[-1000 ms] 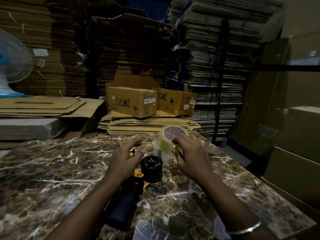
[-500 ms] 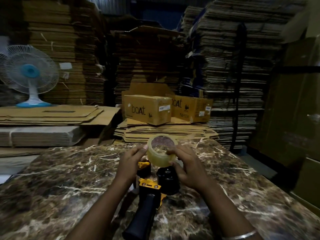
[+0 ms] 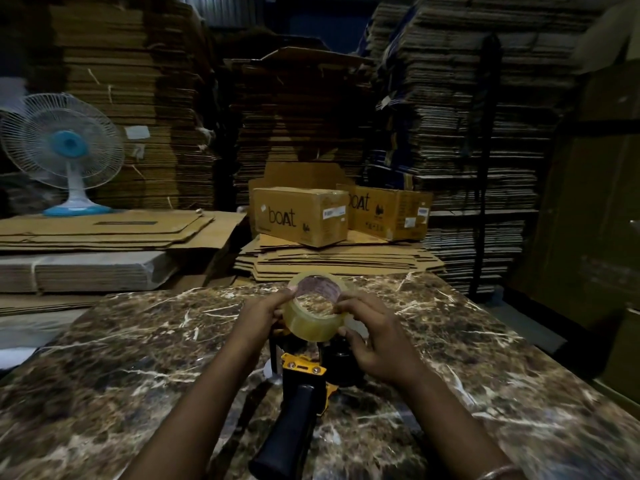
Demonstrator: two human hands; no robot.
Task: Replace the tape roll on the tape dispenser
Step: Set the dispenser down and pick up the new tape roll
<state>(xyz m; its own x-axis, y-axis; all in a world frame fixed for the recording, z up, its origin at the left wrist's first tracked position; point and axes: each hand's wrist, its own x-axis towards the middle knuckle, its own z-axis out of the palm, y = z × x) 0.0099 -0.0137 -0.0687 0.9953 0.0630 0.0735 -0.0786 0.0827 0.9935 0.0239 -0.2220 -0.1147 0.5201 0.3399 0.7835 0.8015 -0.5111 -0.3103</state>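
Head view: left hand (image 3: 263,311), right hand (image 3: 375,336) both grip tape roll (image 3: 313,322) above dispenser (image 3: 298,386)

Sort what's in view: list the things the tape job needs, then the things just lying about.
Job: tape roll, held by left hand and right hand; tape dispenser.

Lying about: table fan, boat cartons, flattened cardboard stacks.
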